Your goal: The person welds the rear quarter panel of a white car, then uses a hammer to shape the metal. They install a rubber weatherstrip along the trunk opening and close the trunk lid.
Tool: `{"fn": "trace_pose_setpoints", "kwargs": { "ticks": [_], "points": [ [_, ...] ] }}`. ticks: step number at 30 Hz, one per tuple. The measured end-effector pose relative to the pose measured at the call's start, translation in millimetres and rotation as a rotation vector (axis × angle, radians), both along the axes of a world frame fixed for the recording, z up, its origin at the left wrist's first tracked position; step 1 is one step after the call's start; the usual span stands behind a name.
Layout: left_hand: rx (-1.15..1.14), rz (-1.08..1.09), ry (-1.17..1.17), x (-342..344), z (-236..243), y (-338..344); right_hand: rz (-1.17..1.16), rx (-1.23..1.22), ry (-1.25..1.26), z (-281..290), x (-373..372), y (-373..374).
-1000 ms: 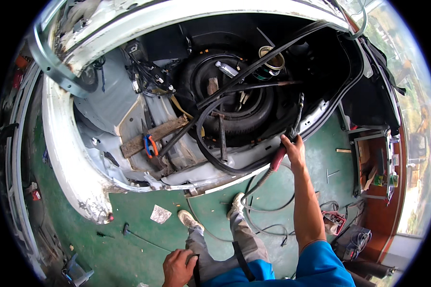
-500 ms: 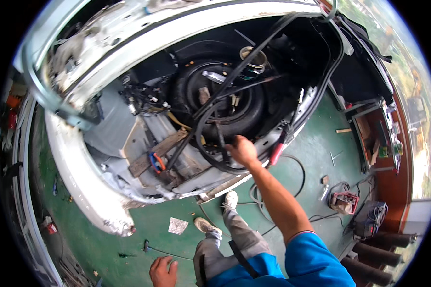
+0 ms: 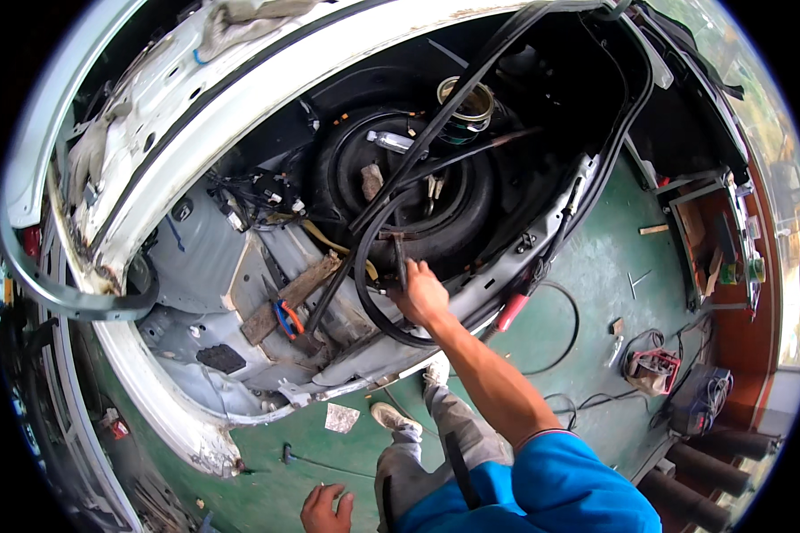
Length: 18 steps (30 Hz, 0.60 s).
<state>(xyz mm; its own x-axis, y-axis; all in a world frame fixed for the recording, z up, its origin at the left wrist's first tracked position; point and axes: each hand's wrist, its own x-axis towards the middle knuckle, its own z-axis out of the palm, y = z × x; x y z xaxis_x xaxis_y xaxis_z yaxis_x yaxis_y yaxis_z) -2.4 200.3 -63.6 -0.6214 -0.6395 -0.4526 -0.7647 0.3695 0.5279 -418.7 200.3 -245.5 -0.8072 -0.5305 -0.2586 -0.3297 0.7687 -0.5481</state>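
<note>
A: Item one, the hand in use?
B: Right hand [image 3: 422,298], bare, over the near end of a dark-shafted hammer with a rusty metal head [image 3: 401,262]. Fingers curled, covering the shaft's lower part; whether they clasp it firmly I cannot say, the hand hides it.
A: Hammer's place?
B: Its shaft emerges at the fingertips and points away from them; the head lies just beyond, near the tyre.
A: Left hand [image 3: 327,510]?
B: Well apart from the right, by the lower edge. Fingers loosely bent, thumb spread, holding nothing.
A: Goods left of the right fingers?
B: One looped black rubber strip [image 3: 361,271], just beside them. Farther left, one rough brown wooden plank [image 3: 314,281]; across it, one pair of metal pliers with blue-and-orange grips [image 3: 281,316].
A: Goods beyond the fingers?
B: One round black rubber tyre [image 3: 444,242], lying flat. Over it, farther off, one small silver bottle [image 3: 389,142] and one round metal tin with a gold-coloured rim [image 3: 460,131].
A: Right of the fingers?
B: One red-handled tool [image 3: 512,313], near, at the edge of the white-painted metal car body [image 3: 231,120]. Past that, green floor [image 3: 587,266].
</note>
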Motion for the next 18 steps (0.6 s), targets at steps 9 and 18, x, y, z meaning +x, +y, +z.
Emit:
{"fn": "trace_pose_setpoints", "kwargs": {
  "ticks": [9,18],
  "points": [
    [0.082,-0.020,-0.122,-6.8,-7.3,1.6,-0.591,-0.630,-0.678,-93.2,7.0,240.6],
    [0.046,-0.062,-0.178,-10.6,-2.7,17.9,-0.748,-0.491,-0.397,-16.9,-5.5,202.2]
  ]
}}
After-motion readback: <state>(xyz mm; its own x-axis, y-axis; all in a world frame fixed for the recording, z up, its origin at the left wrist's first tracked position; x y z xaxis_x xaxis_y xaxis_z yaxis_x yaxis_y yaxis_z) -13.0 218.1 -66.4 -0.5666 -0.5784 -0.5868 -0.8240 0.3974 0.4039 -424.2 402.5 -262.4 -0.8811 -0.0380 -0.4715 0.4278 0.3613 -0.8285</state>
